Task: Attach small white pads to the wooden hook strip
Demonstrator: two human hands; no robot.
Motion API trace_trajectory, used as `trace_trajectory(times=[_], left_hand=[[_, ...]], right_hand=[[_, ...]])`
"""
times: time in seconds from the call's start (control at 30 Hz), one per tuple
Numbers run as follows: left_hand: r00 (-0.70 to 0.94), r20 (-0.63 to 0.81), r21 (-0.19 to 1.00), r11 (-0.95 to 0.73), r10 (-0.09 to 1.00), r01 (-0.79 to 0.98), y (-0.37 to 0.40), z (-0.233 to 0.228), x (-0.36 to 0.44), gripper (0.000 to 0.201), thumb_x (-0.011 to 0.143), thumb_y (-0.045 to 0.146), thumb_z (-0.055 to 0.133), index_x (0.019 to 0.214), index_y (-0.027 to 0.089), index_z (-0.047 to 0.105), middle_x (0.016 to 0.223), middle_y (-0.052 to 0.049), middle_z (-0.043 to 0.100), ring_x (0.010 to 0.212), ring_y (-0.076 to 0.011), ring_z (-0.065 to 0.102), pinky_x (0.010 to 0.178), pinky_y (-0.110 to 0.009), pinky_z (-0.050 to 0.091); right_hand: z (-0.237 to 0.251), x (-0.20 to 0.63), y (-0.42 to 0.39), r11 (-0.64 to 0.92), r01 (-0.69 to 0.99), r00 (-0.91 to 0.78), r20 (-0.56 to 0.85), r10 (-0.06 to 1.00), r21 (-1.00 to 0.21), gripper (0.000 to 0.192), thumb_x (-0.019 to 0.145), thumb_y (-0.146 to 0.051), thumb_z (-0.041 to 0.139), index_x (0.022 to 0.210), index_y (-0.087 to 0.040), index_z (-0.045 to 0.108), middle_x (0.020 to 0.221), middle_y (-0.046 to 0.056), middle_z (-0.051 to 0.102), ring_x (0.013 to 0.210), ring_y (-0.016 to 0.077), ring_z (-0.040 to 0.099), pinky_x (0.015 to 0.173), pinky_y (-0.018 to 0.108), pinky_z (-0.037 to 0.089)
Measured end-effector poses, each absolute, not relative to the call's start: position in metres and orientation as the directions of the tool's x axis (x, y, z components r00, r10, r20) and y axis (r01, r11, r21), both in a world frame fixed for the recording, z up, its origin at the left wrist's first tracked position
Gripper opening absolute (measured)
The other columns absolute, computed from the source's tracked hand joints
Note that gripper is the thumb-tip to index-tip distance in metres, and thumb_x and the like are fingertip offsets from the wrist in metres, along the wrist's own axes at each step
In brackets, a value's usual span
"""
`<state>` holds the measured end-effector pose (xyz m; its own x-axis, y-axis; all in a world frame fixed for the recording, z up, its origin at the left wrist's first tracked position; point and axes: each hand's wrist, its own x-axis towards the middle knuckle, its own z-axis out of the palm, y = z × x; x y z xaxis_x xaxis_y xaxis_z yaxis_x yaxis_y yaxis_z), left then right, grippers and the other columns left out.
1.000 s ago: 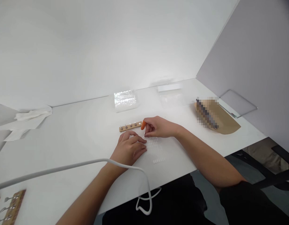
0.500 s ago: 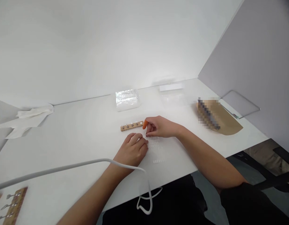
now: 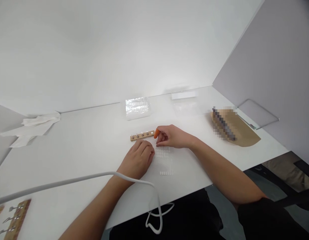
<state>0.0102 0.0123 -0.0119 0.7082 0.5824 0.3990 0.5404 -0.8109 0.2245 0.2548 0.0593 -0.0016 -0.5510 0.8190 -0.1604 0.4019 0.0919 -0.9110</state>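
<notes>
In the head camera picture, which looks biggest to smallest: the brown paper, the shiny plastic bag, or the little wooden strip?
1. brown paper
2. shiny plastic bag
3. wooden strip
The paper clearly looks largest; all three lie similarly far away.

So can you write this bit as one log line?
left hand: flat on pad sheet | right hand: orange-capped fingers pinching at sheet edge | wooden hook strip: just behind hands

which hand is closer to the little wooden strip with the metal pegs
Right. The right hand has its orange-capped fingertip at the wooden strip's right end; the left hand lies just below the strip, apart from it.
</notes>
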Motion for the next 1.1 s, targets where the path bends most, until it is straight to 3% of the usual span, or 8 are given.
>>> trace_trajectory(times=[0.17, 0.33, 0.47, 0.6, 0.73, 1.1], left_hand=[[0.543, 0.491, 0.347, -0.725, 0.681, 0.595, 0.014, -0.006, 0.003, 0.006, 0.103, 0.015, 0.055, 0.103, 0.019, 0.060, 0.102, -0.008, 0.066, 0.102, -0.0235, 0.061, 0.091, -0.042, 0.058], [0.298, 0.514, 0.546, -0.574, 0.805, 0.610, 0.012, -0.009, 0.002, 0.006, 0.103, 0.021, 0.059, 0.104, 0.020, 0.065, 0.104, -0.008, 0.067, 0.102, -0.0213, 0.062, 0.073, -0.031, 0.061], [0.199, 0.471, 0.637, -0.488, 0.859, 0.597, 0.009, -0.006, 0.005, 0.009, 0.104, 0.027, 0.060, 0.101, 0.021, 0.067, 0.102, -0.006, 0.068, 0.100, -0.0196, 0.064, 0.072, -0.029, 0.063], [0.160, 0.456, 0.672, -0.457, 0.875, 0.583, 0.005, -0.004, 0.008, 0.010, 0.103, 0.027, 0.061, 0.098, 0.022, 0.069, 0.099, -0.005, 0.069, 0.096, -0.0179, 0.066, 0.069, -0.026, 0.063], [0.167, 0.474, 0.688, -0.482, 0.865, 0.542, 0.003, -0.007, 0.009, 0.008, 0.102, 0.025, 0.063, 0.100, 0.022, 0.071, 0.099, -0.005, 0.069, 0.096, -0.0179, 0.067, 0.067, -0.026, 0.063], [0.166, 0.483, 0.721, -0.498, 0.860, 0.481, -0.001, -0.006, 0.008, 0.008, 0.101, 0.023, 0.065, 0.100, 0.023, 0.073, 0.099, -0.006, 0.070, 0.094, -0.0182, 0.068, 0.065, -0.026, 0.064]], right_hand=[[0.004, 0.252, 0.055, 0.068, 0.372, -0.506, -0.141, 0.851, -0.926, 0.022, 0.087, -0.031, 0.080, 0.102, -0.025, 0.065, 0.097, 0.002, 0.081, 0.093, 0.0210, 0.078, 0.082, 0.036, 0.064], [0.018, 0.244, 0.043, 0.040, 0.279, -0.479, -0.103, 0.872, -0.959, 0.028, 0.085, -0.039, 0.084, 0.101, -0.025, 0.066, 0.099, 0.003, 0.079, 0.096, 0.0226, 0.078, 0.084, 0.039, 0.064], [0.022, 0.230, 0.031, -0.097, 0.137, -0.486, -0.152, 0.860, -0.986, 0.039, 0.078, -0.041, 0.090, 0.101, -0.025, 0.063, 0.094, 0.003, 0.080, 0.089, 0.0221, 0.077, 0.079, 0.039, 0.065], [0.017, 0.217, 0.023, -0.201, -0.020, -0.444, -0.172, 0.880, -0.979, 0.046, 0.072, -0.038, 0.096, 0.093, -0.023, 0.058, 0.088, 0.003, 0.080, 0.079, 0.0194, 0.076, 0.074, 0.036, 0.064], [0.016, 0.212, 0.020, -0.258, -0.116, -0.430, -0.186, 0.883, -0.959, 0.051, 0.066, -0.036, 0.099, 0.090, -0.022, 0.056, 0.083, 0.003, 0.079, 0.086, 0.0224, 0.079, 0.071, 0.032, 0.062], [0.023, 0.214, 0.019, -0.354, -0.105, -0.430, -0.279, 0.859, -0.929, 0.057, 0.062, -0.040, 0.101, 0.089, -0.023, 0.055, 0.085, 0.004, 0.080, 0.095, 0.0272, 0.080, 0.065, 0.029, 0.056]])
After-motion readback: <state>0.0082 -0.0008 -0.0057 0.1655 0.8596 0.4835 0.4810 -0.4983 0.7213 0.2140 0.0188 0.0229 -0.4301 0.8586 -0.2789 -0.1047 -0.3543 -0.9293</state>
